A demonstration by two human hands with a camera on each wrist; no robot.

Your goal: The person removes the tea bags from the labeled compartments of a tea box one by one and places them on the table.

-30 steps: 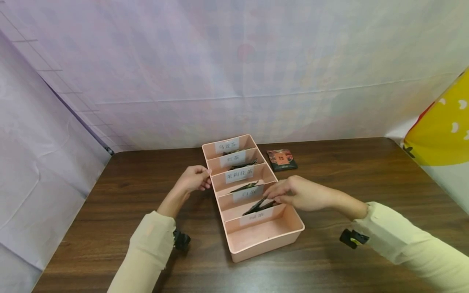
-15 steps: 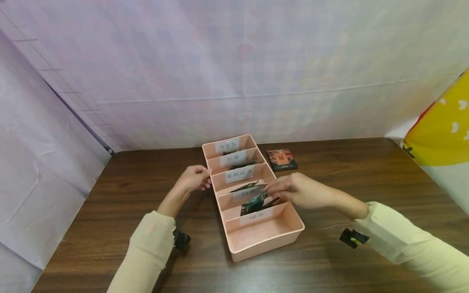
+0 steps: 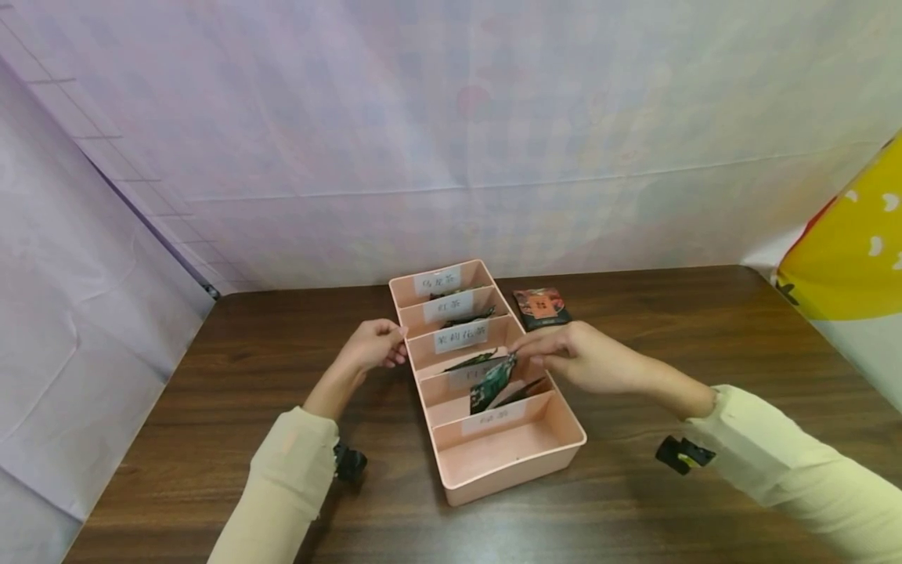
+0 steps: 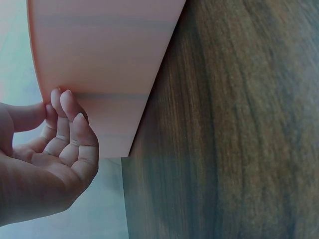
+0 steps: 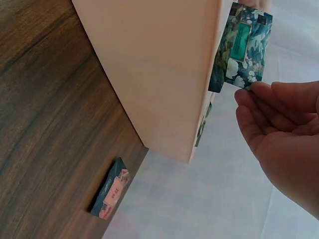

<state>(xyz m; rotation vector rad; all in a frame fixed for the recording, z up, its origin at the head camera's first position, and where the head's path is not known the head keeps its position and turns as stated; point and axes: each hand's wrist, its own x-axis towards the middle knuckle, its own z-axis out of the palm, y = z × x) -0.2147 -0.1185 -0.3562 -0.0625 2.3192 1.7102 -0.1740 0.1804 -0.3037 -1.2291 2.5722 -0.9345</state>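
Note:
A pink divided box [image 3: 510,476] with handwritten white labels stands on the wooden table. At its left side, my left hand [image 3: 373,343] pinches the rim between thumb and forefinger; the left wrist view shows the other fingers curled against the outer wall. My right hand [image 3: 599,359] is over the right side of the box. Its thumb and fingertips pinch one corner of a green floral tea sachet [image 5: 244,50], which is lifted partly above the rim. Another dark sachet [image 3: 521,392] leans in the same compartment, behind the front divider.
More sachets [image 3: 470,316] sit in compartments farther back. A red and black sachet [image 3: 541,307] lies on the table [image 3: 655,313] right of the box. White patterned cloth [image 3: 451,141] hangs behind the table, and a yellow printed cloth [image 3: 853,243] at the right.
My right hand has moved slightly up and back, drawing the green tea sachet higher and turning its printed face into view. The left hand keeps its place on the rim.

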